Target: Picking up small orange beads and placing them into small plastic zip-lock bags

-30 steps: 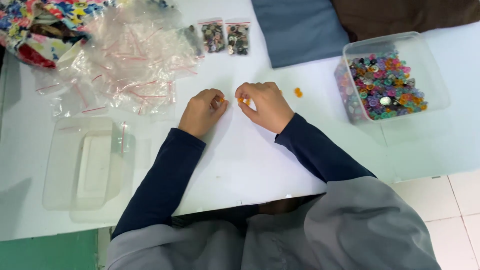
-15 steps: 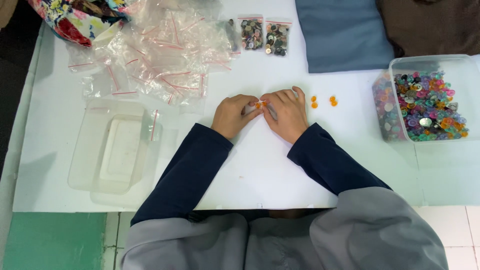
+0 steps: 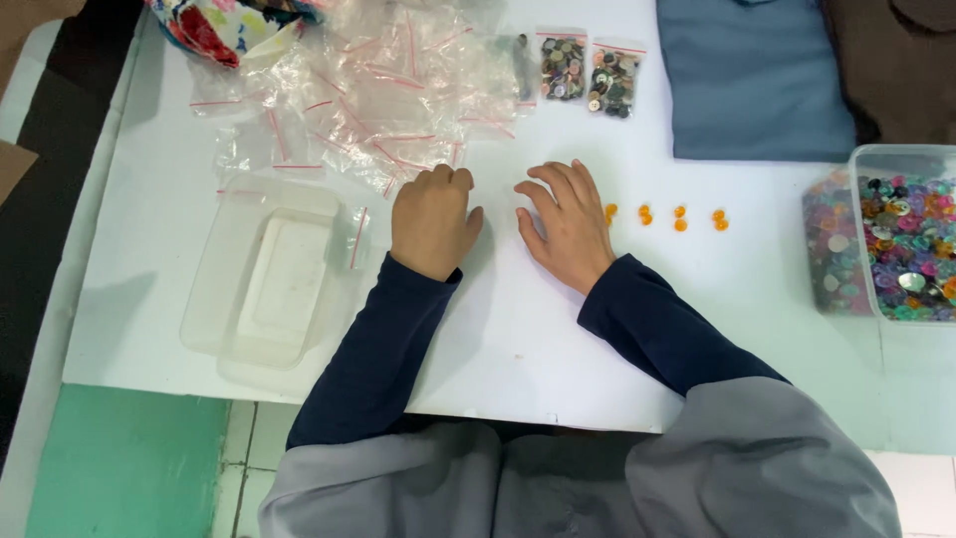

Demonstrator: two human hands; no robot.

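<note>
Lying mid-desk [image 3: 498,339], small orange buttons [image 3: 662,215] are seen just beside the spread fingers of the right hand [image 3: 565,223], none gripped; the left hand [image 3: 431,219] is curled, empty.

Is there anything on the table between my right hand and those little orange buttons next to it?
Nothing visible. The right hand lies flat on the white table, and the nearest of the orange buttons sits right beside its fingers, with only bare tabletop between. The others trail off to the right.
</note>
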